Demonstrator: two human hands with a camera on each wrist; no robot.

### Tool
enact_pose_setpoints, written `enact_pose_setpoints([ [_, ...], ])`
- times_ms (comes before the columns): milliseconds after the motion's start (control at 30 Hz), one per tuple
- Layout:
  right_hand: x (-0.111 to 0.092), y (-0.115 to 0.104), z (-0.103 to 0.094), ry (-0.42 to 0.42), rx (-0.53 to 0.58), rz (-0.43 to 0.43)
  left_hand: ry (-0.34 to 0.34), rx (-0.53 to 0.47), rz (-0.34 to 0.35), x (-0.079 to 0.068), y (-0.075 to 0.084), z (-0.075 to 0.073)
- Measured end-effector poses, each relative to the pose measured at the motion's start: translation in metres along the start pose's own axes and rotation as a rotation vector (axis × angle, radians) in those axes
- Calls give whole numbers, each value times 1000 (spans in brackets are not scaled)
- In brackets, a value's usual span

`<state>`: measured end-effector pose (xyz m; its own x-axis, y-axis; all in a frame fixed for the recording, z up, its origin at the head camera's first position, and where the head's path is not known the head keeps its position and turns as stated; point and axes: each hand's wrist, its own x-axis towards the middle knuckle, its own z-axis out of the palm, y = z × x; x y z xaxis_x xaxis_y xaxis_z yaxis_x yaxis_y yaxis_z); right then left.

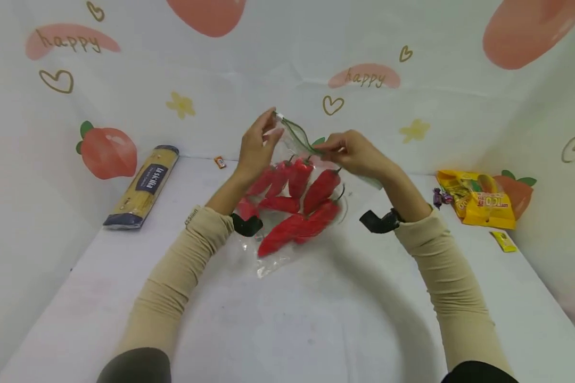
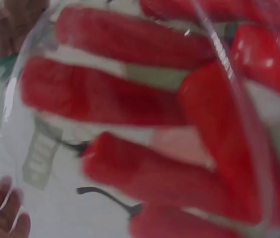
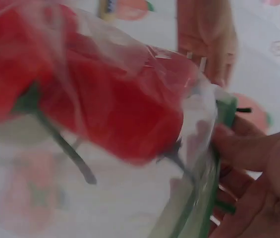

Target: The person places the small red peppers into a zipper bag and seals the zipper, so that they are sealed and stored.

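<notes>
A clear zip bag (image 1: pixel 270 267) with a green-edged top hangs upright above the table, full of several red chili peppers (image 1: pixel 320 191) with dark green stems. My left hand (image 1: pixel 257 148) pinches the bag's top left corner, beside the white slider (image 1: pixel 279 115). With thumb and fingers, my right hand (image 1: pixel 356 153) grips the green zip edge further right; the bag's mouth gapes slightly between both hands. In the right wrist view, that thumb presses on the green strip (image 3: pixel 224 114). Peppers (image 2: pixel 105 96) behind the clear film fill most of the left wrist view.
At the left lies a pasta pack (image 1: pixel 144 186), with a small orange-wrapped candy (image 1: pixel 220 161) near the back edge. On the right are a yellow candy bag (image 1: pixel 489 205), purple-wrapped candy (image 1: pixel 442 197) and a small yellow packet (image 1: pixel 503 241). A printed cloth (image 1: pixel 268 64) hangs behind.
</notes>
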<state>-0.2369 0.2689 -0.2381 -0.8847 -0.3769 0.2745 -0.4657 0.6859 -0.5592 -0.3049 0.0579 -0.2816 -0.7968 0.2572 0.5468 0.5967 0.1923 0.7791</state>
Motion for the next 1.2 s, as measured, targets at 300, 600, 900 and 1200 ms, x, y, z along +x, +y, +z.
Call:
enact_pose_setpoints([
  [300, 7, -66, -56, 329, -203, -30, 219, -518, 22, 19, 35, -44],
  [600, 3, -67, -59, 402, -246, 26, 197, -639, 6, 6, 43, -46],
  [900, 26, -83, -11, 473, -267, -222, 182, -627, 58, -6, 41, -40],
  [1200, 53, -110, 21, 429, -272, -153, 201, -639, 95, -11, 45, -42],
])
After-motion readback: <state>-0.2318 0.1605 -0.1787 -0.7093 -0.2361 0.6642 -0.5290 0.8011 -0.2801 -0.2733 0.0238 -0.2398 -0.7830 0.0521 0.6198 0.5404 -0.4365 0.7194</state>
